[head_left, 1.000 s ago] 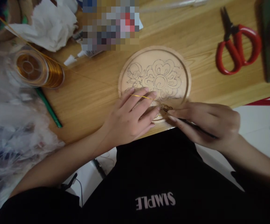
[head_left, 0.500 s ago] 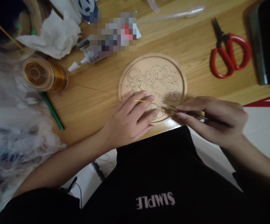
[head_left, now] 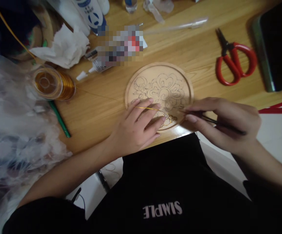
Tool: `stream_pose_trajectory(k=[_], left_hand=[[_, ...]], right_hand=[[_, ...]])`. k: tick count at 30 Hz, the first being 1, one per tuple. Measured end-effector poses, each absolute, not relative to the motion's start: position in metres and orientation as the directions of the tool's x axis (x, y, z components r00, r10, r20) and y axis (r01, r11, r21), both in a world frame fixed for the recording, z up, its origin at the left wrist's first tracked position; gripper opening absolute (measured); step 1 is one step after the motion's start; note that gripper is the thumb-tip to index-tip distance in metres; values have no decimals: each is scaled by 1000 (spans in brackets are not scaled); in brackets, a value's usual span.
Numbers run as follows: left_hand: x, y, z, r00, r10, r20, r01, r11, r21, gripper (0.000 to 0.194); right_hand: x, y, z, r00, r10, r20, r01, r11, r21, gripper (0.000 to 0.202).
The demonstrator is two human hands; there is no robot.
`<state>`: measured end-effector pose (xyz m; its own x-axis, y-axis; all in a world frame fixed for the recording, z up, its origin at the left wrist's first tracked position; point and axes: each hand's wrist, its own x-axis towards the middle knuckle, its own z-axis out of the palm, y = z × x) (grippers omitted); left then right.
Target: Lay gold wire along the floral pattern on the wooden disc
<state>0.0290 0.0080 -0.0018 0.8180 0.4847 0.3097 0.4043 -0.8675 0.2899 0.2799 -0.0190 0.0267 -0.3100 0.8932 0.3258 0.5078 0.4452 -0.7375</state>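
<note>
A round wooden plate (head_left: 160, 66) with a raised rim lies near the table's front edge, a flower pattern drawn on it in dark lines. My left hand (head_left: 141, 125) rests on its lower left part, fingers spread. Gold wire (head_left: 144, 108) runs across those fingers and down to a small gold wire shape (head_left: 171, 121) on the plate, beside my fingertips. In my right hand (head_left: 230, 123) are dark, thin tweezers (head_left: 210, 120), pinched between thumb and fingers. Their tips are blurred, over the plate's right edge and apart from the gold shape.
A spool of gold wire (head_left: 66, 85) lies at left, near a green stick (head_left: 59, 118) and crumpled plastic (head_left: 33, 139). Behind are tissue (head_left: 67, 45), a glue tube (head_left: 98, 65) and a bottle (head_left: 92, 16). Red-handled pliers (head_left: 235, 61) and a dark phone-like device (head_left: 279, 48) lie right.
The tweezers have drawn back a little from the gold wire shape, with my right hand. My left hand stays on the plate. The whole view has shifted slightly.
</note>
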Motion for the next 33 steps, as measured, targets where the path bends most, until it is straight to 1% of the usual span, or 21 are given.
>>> stream_pose_trajectory(k=[2,7,10,14,18,22,27,31,33], left_hand=[[30,7,-2,808,498,314,414,-860,299,28],[30,7,-2,807,499,316,417,-861,292,28],[30,7,-2,811,493,314,421,-865,272,29],[29,7,-3,811,496,311,426,-864,270,29],[29,6,-4,811,496,310,415,-861,294,31],[30,6,-4,809,508,297,421,-852,311,30],[29,7,-4,814,493,307,407,-861,305,31],[29,7,-3,811,498,308,418,-861,291,30],[29,7,-3,812,497,305,419,-861,287,30]], right_hand=[[276,-16,29,-334,886,322,500,456,-736,34],[262,-3,30,-400,881,252,562,453,-692,13],[257,5,27,-448,876,181,592,442,-674,12],[255,11,24,-431,893,127,611,392,-688,8],[255,11,21,-422,897,134,592,385,-708,6],[254,13,16,-410,893,185,546,403,-734,6],[255,16,11,-388,897,210,542,407,-735,4],[266,15,23,-337,907,254,430,388,-815,6],[274,12,33,-333,918,216,390,342,-855,12]])
